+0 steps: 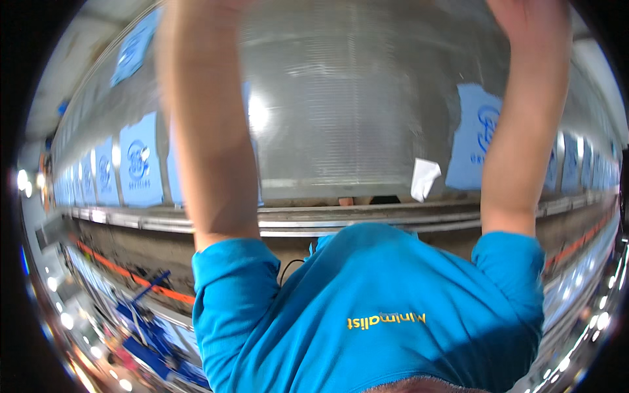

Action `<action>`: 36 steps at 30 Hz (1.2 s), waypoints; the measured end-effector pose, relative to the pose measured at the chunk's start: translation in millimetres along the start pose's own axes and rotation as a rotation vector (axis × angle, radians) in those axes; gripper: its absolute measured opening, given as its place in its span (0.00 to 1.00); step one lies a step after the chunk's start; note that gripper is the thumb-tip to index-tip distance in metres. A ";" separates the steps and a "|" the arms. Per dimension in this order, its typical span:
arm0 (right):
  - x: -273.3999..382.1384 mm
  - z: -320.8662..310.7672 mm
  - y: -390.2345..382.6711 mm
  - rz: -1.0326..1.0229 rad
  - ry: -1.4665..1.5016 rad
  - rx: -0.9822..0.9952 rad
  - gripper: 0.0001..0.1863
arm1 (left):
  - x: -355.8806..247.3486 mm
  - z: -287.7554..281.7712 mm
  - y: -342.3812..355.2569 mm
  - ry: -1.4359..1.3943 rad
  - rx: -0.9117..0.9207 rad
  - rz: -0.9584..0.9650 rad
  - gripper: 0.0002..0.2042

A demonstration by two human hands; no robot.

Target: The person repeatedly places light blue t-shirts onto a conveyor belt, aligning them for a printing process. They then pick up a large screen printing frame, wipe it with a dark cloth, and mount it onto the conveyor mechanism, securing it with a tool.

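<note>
At upper rim, left hand point(219, 3) and right hand point(529, 14) cut off; cannot tell finger spread. Blue printed piece point(466, 144) on grey table point(354, 147), bodyward of nearer right hand, long axis away from body.

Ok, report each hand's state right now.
Left hand: can't be told, nearly all beyond the top edge.
Right hand: can't be told, cut off there too.

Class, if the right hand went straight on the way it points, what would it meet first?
Nothing visible: the right hand runs off the picture's top edge, so what lies beyond cannot be told.
</note>
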State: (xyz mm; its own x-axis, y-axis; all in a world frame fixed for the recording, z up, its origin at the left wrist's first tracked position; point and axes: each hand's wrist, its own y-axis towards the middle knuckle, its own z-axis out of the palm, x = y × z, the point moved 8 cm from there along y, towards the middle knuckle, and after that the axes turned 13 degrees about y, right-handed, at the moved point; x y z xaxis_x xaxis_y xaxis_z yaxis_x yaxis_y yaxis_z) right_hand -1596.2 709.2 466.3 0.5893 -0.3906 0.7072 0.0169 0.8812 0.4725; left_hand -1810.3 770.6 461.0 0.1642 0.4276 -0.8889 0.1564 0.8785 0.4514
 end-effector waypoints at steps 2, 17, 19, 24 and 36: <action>-13.5 -69.4 -51.0 0.116 -0.066 -0.185 0.15 | 41.8 7.0 -37.7 -0.182 -0.003 -0.204 0.17; -105.8 -175.8 -399.1 0.459 0.215 -1.105 0.12 | 172.2 -65.7 -349.0 0.098 -0.202 -0.767 0.18; -75.7 -158.9 -340.8 0.330 0.156 -1.046 0.11 | 167.1 -58.4 -298.8 -0.020 -0.314 -0.691 0.16; -9.2 -117.8 -295.5 0.146 0.119 -0.735 0.13 | 73.8 -57.2 -245.8 -0.274 -0.279 -0.366 0.14; -171.2 -191.1 -501.3 0.737 -0.340 -0.879 0.08 | 254.6 -161.5 -455.3 0.257 -0.191 -0.981 0.13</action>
State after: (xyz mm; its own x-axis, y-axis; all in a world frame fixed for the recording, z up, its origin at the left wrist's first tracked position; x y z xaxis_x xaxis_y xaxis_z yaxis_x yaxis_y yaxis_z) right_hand -1551.2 385.3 7.9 0.4475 0.3514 0.8224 0.3890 0.7515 -0.5328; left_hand -1997.0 513.9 16.7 -0.1691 -0.4825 -0.8594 -0.0519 0.8751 -0.4811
